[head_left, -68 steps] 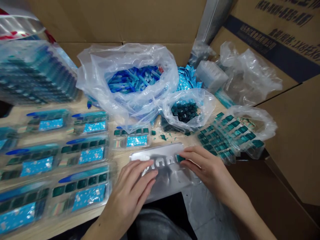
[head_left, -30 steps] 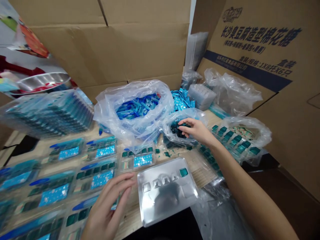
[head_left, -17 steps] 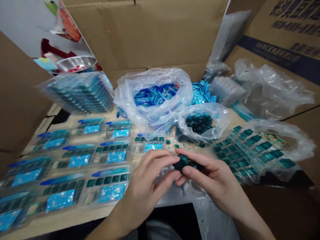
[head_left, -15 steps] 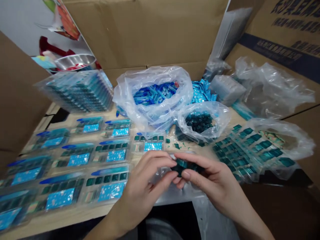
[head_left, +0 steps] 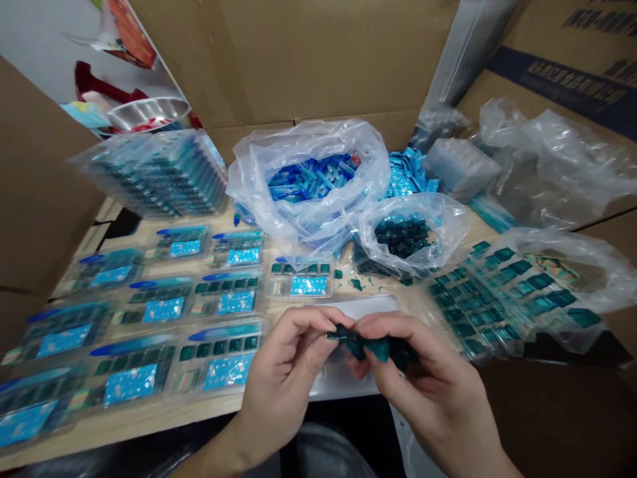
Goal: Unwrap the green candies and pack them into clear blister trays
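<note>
Cluster of dark teal moulded pieces point(head_left: 371, 343) pinched at the fingertips of both hands, held over a silver blister tray point(head_left: 353, 307). Left hand point(head_left: 281, 382) grips the near end; right hand point(head_left: 428, 378) closes on the far end. Wooden table point(head_left: 99, 428) beneath. Beyond: clear bag of teal pieces point(head_left: 401, 234), larger bag of blue sticks point(head_left: 308, 179). Left: packed plastic trays point(head_left: 227, 302).

A packing workshop: cardboard cartons point(head_left: 298, 60) surround a wooden bench point(head_left: 149, 417) stacked with plastic bags point(head_left: 251, 179) and blister trays point(head_left: 229, 295).
</note>
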The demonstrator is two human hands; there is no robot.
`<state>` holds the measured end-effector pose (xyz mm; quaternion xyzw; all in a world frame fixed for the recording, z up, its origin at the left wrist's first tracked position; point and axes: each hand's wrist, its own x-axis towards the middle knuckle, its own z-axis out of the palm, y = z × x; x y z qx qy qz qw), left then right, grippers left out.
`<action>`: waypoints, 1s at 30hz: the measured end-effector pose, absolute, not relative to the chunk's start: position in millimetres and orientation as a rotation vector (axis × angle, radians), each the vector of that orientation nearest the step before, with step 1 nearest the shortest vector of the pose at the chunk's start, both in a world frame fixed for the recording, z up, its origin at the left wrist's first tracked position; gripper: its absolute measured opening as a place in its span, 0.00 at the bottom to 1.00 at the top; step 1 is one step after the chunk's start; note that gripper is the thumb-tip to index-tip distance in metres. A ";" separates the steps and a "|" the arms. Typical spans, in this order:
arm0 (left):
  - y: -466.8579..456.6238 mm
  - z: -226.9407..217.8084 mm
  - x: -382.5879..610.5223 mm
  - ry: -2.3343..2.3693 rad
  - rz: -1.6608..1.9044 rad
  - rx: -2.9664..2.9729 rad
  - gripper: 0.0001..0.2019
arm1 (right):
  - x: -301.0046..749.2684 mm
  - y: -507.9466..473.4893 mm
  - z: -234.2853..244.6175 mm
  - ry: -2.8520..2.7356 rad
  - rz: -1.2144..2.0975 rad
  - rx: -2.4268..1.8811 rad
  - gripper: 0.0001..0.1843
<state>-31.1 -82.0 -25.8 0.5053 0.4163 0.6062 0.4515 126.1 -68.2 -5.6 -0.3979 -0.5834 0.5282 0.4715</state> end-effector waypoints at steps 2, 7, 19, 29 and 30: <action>-79.4 -24.5 -34.5 0.982 1.532 1.067 0.02 | 130.0 -70.2 -9.2 -1.408 1.298 -0.991 0.13; -70.0 -19.6 -52.8 0.885 1.618 0.800 0.02 | 150.9 -66.0 -23.1 -1.183 1.438 -1.043 0.05; -71.0 -23.2 -54.2 1.002 1.301 1.352 0.11 | 170.0 -68.3 -33.4 -0.963 1.609 -1.000 0.05; -50.6 -35.6 -35.4 1.145 0.819 2.484 0.08 | 197.3 -75.4 -45.6 -0.734 1.626 -1.065 0.11; -50.3 -36.4 -32.1 1.133 0.809 2.518 0.08 | 198.6 -75.5 -46.8 -0.735 1.626 -1.070 0.11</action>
